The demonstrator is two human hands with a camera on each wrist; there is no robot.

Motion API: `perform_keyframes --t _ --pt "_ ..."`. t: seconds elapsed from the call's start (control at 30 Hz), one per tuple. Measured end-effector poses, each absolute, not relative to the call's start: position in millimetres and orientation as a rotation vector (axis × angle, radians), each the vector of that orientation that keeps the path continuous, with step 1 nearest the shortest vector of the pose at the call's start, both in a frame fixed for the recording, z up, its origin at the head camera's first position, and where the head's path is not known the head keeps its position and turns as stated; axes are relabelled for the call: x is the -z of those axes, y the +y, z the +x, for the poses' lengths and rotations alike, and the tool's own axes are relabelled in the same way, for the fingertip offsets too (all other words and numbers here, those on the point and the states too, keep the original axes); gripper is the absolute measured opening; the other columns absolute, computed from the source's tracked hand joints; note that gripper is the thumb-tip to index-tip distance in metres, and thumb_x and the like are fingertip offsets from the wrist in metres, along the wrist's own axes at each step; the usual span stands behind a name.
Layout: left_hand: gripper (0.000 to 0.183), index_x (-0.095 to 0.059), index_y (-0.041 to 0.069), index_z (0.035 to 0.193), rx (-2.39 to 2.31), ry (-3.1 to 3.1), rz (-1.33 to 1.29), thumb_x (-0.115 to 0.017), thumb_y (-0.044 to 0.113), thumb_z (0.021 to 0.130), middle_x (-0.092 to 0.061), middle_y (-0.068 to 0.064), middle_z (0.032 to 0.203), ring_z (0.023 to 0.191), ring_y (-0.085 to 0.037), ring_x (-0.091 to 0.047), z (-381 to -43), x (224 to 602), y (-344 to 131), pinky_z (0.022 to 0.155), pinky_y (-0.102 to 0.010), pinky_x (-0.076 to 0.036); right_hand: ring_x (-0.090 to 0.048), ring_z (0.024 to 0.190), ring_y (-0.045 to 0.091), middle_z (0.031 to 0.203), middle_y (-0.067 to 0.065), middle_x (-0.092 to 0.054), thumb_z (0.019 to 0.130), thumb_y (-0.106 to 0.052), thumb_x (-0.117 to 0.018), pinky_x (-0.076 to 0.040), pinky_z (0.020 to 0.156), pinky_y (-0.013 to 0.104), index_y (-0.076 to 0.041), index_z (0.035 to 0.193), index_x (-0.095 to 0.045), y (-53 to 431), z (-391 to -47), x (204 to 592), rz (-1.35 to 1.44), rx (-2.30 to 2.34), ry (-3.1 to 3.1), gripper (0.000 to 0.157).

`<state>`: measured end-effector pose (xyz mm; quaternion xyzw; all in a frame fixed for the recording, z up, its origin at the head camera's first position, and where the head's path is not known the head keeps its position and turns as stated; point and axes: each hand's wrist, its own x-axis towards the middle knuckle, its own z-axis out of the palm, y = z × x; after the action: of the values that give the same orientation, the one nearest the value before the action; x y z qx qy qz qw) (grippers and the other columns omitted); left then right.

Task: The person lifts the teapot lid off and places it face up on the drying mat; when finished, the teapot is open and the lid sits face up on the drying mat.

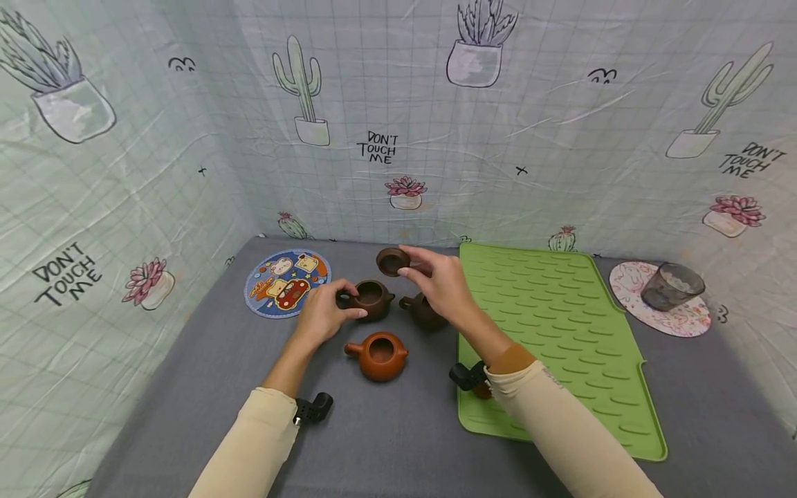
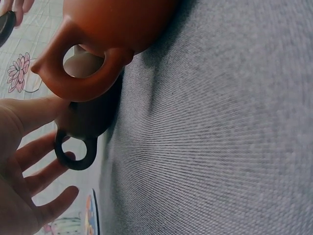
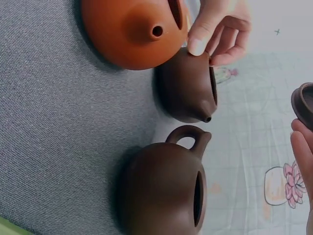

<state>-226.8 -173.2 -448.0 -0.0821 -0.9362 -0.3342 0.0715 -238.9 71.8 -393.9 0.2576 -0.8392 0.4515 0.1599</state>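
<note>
Grey cloth [image 1: 398, 443]: crosswise brown teapot [image 1: 376, 313], spout [image 1: 390, 298] rightward; left grip [image 1: 322, 312] loosely round it; right grip [image 1: 441, 280] pinching lid [image 1: 391, 263].

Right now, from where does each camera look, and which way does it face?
Head: worn on the person's head, facing forward and down at the grey table; shows the left hand, right hand and both sleeves.
Left wrist: on that wrist, facing forward past the orange teapot; shows the left hand large and right fingers in a top corner.
Right wrist: on that wrist, facing forward-left at the brown teapot that the left hand touches; shows that hand and right fingers.
Shared: both wrist views show the orange teapot.
</note>
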Motion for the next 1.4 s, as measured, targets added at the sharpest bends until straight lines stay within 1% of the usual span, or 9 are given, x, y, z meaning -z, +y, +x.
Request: perform_keyframes --t 0.13,0.2,0.33,0.4,0.5,0.67,0.8,1.03,1.4 --pt "0.036 -0.074 0.015 0.102 0.996 -2.810 -0.247 -0.092 0.027 0.074 -0.077 -0.009 0.110 0.105 -0.032 -0.070 -228 448 -172 0.093 -0.049 -0.052 -0.079 0.092 0.028 0.120 0.019 -0.075 0.093 -0.011 -0.074 -0.060 0.067 0.030 -0.007 0.134 -0.066 75 -237 389 0.722 -1.374 -2.367 0.042" --pt "0.036 -0.074 0.015 0.102 0.991 -2.813 -0.244 -0.092 0.027 0.074 -0.077 -0.010 0.110 0.105 -0.033 -0.070 -228 448 -172 0.093 -0.049 -0.051 -0.079 0.092 0.030 0.120 0.019 -0.075 0.093 -0.010 -0.074 -0.060 0.069 0.031 -0.007 0.132 -0.065 77 -236 386 0.719 -1.423 -2.342 0.041" --pt "0.036 -0.074 0.015 0.102 0.983 -2.825 -0.235 -0.092 0.027 0.073 -0.077 -0.010 0.111 0.106 -0.034 -0.070 -228 447 -172 0.093 -0.049 -0.051 -0.079 0.095 0.030 0.118 0.018 -0.076 0.093 -0.011 -0.074 -0.063 0.073 0.036 -0.009 0.122 -0.065 80 -233 382 0.728 -1.436 -2.327 0.030" --pt "0.037 -0.074 0.015 0.103 0.984 -2.836 -0.231 -0.093 0.028 0.073 -0.077 -0.010 0.111 0.107 -0.034 -0.069 -229 447 -172 0.094 -0.049 -0.051 -0.079 0.094 0.029 0.117 0.017 -0.076 0.094 -0.012 -0.073 -0.063 0.072 0.035 -0.009 0.118 -0.068 81 -232 381 0.742 -1.421 -2.331 0.025" --pt "0.037 -0.074 0.016 0.103 0.976 -2.851 -0.233 -0.092 0.029 0.074 -0.076 -0.010 0.113 0.108 -0.033 -0.069 -230 445 -173 0.095 -0.049 -0.052 -0.080 0.088 0.024 0.115 0.014 -0.077 0.095 -0.015 -0.073 -0.059 0.068 0.030 -0.010 0.116 -0.072 81 -231 381 0.759 -1.414 -2.340 0.022" --pt "0.036 -0.074 0.017 0.102 0.969 -2.875 -0.231 -0.093 0.030 0.074 -0.076 -0.010 0.115 0.109 -0.033 -0.069 -232 443 -174 0.095 -0.049 -0.051 -0.080 0.084 0.024 0.111 0.012 -0.078 0.094 -0.017 -0.074 -0.056 0.065 0.022 -0.012 0.117 -0.075 83 -230 380 0.756 -1.453 -2.333 0.023" --pt "0.036 -0.074 0.017 0.101 0.971 -2.871 -0.235 -0.093 0.030 0.073 -0.076 -0.011 0.114 0.108 -0.033 -0.069 -232 443 -174 0.094 -0.049 -0.051 -0.079 0.083 0.026 0.106 0.013 -0.078 0.092 -0.015 -0.077 -0.056 0.065 0.021 -0.011 0.117 -0.075 90 -230 378 0.731 -1.468 -2.337 0.025" --pt "0.036 -0.074 0.018 0.101 0.982 -2.868 -0.221 -0.093 0.030 0.073 -0.076 -0.010 0.113 0.108 -0.033 -0.069 -231 441 -175 0.094 -0.049 -0.051 -0.079 0.087 0.025 0.110 0.012 -0.077 0.090 -0.013 -0.079 -0.059 0.073 0.021 -0.011 0.116 -0.075 108 -231 374 0.702 -1.454 -2.335 0.027" --pt "0.036 -0.074 0.019 0.101 0.972 -2.879 -0.207 -0.093 0.031 0.073 -0.076 -0.010 0.115 0.110 -0.033 -0.069 -231 442 -174 0.095 -0.049 -0.051 -0.079 0.092 0.030 0.113 0.015 -0.077 0.089 -0.013 -0.079 -0.058 0.073 0.016 -0.010 0.116 -0.075 138 -232 374 0.618 -1.438 -2.395 0.027"
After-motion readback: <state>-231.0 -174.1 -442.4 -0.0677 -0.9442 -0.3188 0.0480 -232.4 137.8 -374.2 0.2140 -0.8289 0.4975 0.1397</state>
